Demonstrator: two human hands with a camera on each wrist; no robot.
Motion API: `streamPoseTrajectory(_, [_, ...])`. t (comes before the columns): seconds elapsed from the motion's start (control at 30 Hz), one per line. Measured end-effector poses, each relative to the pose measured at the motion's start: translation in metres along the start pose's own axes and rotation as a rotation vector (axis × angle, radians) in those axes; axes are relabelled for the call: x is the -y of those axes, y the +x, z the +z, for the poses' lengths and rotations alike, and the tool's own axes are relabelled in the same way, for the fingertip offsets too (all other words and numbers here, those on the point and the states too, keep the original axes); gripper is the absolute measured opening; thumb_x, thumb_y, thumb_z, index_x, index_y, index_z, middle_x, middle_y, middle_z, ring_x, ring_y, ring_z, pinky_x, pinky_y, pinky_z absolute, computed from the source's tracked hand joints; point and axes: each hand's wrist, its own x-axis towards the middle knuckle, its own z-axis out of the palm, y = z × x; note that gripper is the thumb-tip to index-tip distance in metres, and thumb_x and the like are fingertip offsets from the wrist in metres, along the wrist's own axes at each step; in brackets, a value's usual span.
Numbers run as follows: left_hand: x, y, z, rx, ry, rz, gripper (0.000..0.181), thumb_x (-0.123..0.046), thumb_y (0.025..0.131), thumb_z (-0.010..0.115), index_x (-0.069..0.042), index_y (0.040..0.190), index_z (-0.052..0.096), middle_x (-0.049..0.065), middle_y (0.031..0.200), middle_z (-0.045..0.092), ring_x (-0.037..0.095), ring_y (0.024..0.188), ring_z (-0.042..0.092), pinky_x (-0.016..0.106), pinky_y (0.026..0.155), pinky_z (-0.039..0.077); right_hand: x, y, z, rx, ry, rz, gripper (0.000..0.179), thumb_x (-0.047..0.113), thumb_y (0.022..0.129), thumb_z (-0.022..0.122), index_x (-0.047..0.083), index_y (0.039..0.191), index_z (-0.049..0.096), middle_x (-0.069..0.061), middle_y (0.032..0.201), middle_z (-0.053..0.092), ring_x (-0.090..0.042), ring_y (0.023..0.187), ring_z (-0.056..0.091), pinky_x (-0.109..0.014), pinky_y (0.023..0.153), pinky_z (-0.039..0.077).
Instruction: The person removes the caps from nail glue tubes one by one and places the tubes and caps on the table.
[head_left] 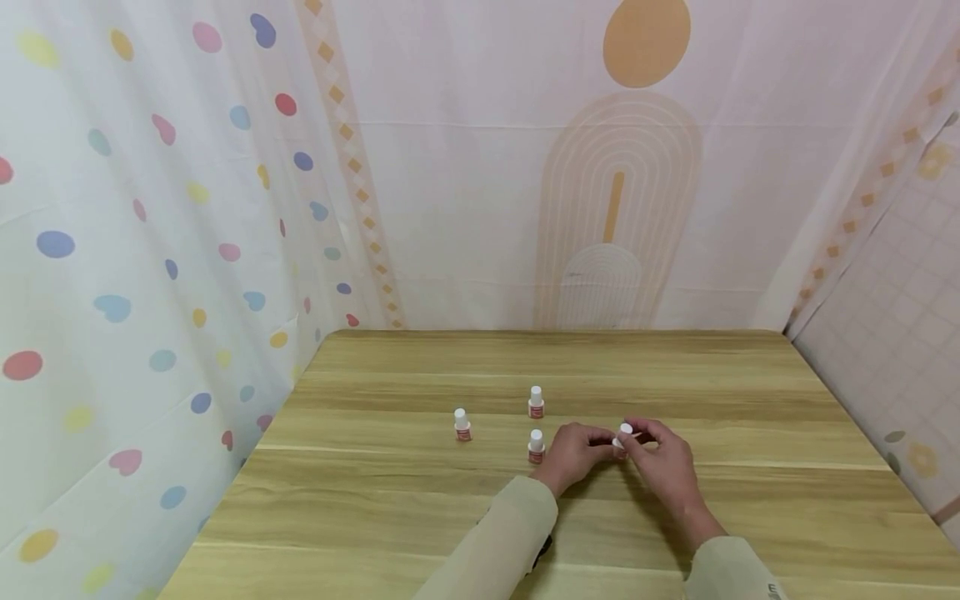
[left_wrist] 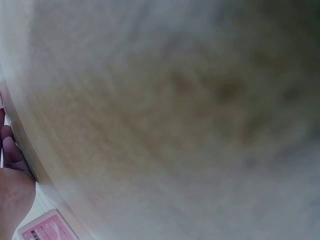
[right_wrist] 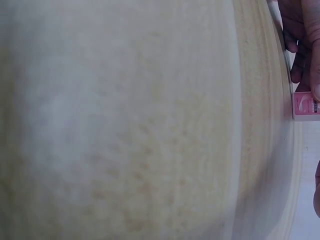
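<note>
My right hand pinches a small white-capped bottle at the right of the table. In the right wrist view a thumb lies against this bottle, whose pink label faces the camera, with its base close to the tabletop. The fingers of my left hand stretch to the same bottle from the left; I cannot tell whether they grip it. A matching bottle stands upright just left of my left hand. In the left wrist view its pink label shows beside that hand.
Two more upright bottles of the same kind stand on the wooden table, one farther back and one to the left. Patterned curtains hang behind the table and along both sides.
</note>
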Motion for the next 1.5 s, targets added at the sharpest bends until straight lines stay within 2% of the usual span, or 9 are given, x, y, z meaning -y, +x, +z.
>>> streamPoseTrajectory(0.3, [-0.001,-0.001,-0.001,0.002,0.000,-0.011,0.022,-0.031,0.089,0.075,-0.016,0.105,0.080,-0.009,0.099,0.074,0.000,0.096,0.062,0.020,0.085,0.048,-0.001,0.000,-0.002,0.002,-0.010,0.011,0.028,0.023,0.094,0.071,0.004,0.116,0.070,-0.010,0.105,0.068,-0.022,0.097,0.057,-0.026,0.072,0.048])
streamPoseTrajectory(0.6, [-0.002,-0.002,0.000,0.001,-0.016,-0.035,0.024,-0.032,0.087,0.076,-0.017,0.105,0.080,-0.009,0.100,0.074,0.001,0.096,0.062,0.021,0.084,0.049,0.005,-0.001,-0.006,-0.013,-0.005,0.002,0.028,0.025,0.093,0.072,0.003,0.111,0.070,-0.010,0.101,0.069,-0.023,0.095,0.057,-0.025,0.067,0.046])
streamPoseTrajectory(1.0, [-0.003,-0.001,-0.001,0.001,0.031,0.018,0.021,-0.030,0.088,0.076,-0.016,0.103,0.080,-0.010,0.099,0.074,-0.002,0.093,0.061,0.019,0.083,0.048,0.010,0.004,-0.015,-0.024,-0.060,-0.044,0.025,0.025,0.092,0.073,0.004,0.104,0.070,-0.007,0.095,0.069,-0.020,0.091,0.058,-0.025,0.068,0.045])
streamPoseTrajectory(1.33, [-0.002,-0.001,-0.002,0.017,0.068,0.031,0.021,-0.031,0.089,0.075,-0.016,0.103,0.080,-0.009,0.101,0.074,-0.001,0.096,0.062,0.019,0.086,0.048,0.013,0.004,-0.021,-0.028,-0.055,0.004,0.030,0.029,0.092,0.073,0.002,0.105,0.069,-0.007,0.096,0.067,-0.018,0.088,0.057,-0.022,0.068,0.046])
streamPoseTrajectory(1.5, [-0.003,-0.001,-0.001,0.020,0.069,0.030,0.022,-0.031,0.089,0.075,-0.016,0.104,0.080,-0.009,0.101,0.074,-0.002,0.096,0.062,0.019,0.086,0.048,0.013,0.004,-0.026,-0.018,-0.015,0.060,0.034,0.031,0.093,0.072,0.001,0.108,0.068,-0.006,0.095,0.066,-0.015,0.086,0.055,-0.022,0.066,0.046])
